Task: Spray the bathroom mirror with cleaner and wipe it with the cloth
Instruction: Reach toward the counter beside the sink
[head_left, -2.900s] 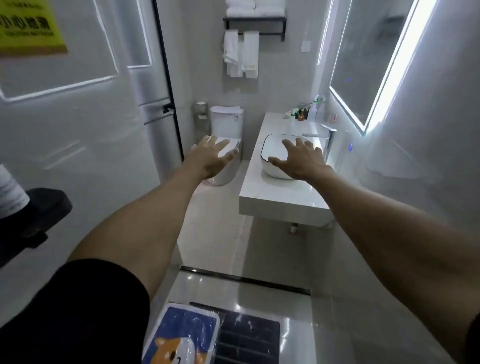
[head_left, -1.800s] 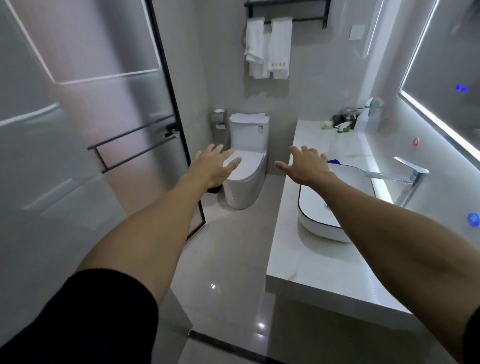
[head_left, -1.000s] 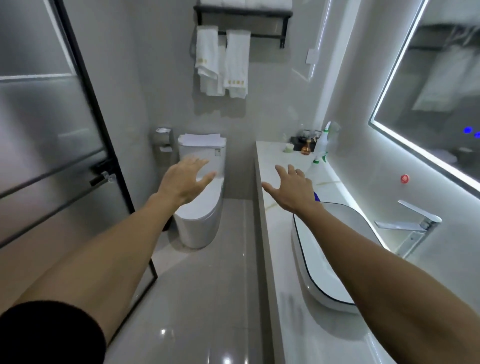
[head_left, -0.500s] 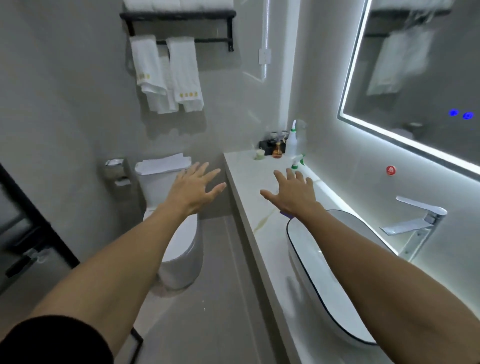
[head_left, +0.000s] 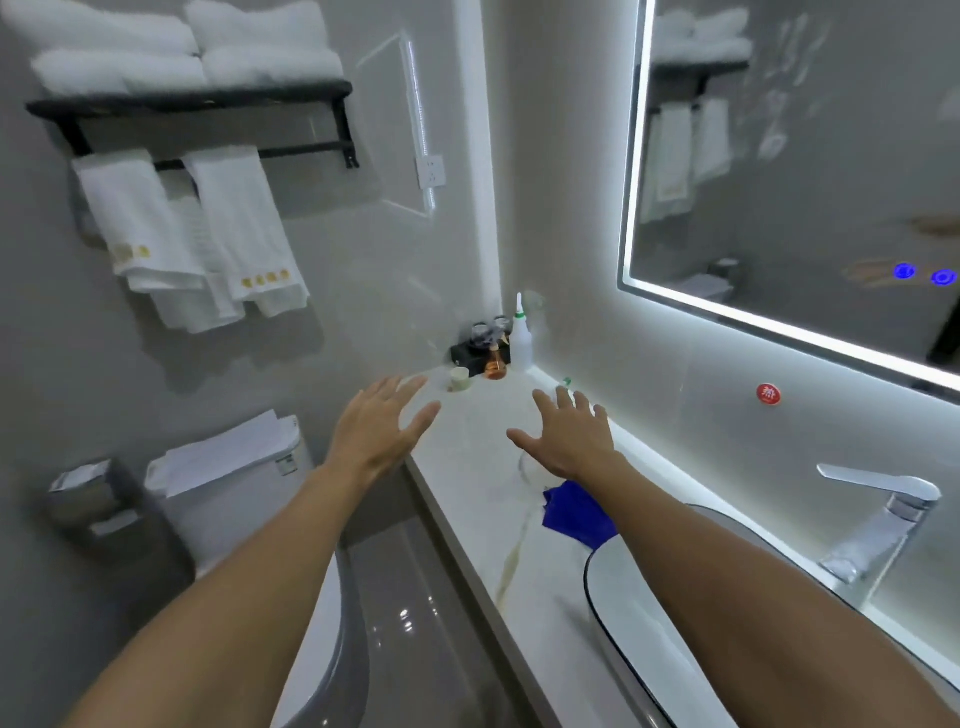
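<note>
1. Grey-tiled bathroom walls surround a white marble counter (head_left: 467, 467) that runs along the right side, under a lit-edged mirror (head_left: 805, 156) with two blue dots glowing on its glass.
2. Both arms reach forward, palms down. The left hand (head_left: 379, 431) hovers at the counter's near edge, fingers spread and straight, holding nothing.
3. The right hand (head_left: 566, 441) is over the counter top, fingers likewise spread and empty.
4. A blue cloth (head_left: 571, 514) lies crumpled on the counter just beneath the right wrist, beside the rim of the basin (head_left: 649, 623) — partly hidden by the forearm.
5. A white spray bottle (head_left: 521, 338) stands upright in the far corner of the counter, well beyond both hands. Just past the right fingertips a small green-tipped object (head_left: 566, 383) peeks out; what it is cannot be told.
6. Near the bottle sit a dark tray (head_left: 467, 353), an amber bottle (head_left: 496, 364) and a small cup (head_left: 460, 378).
7. A chrome faucet (head_left: 883, 514) stands behind the basin — a red round sticker (head_left: 768, 393) is on the wall above it.
8. On the left: a toilet (head_left: 234, 493), and white towels (head_left: 192, 234) hanging from a black rack (head_left: 197, 98).
</note>
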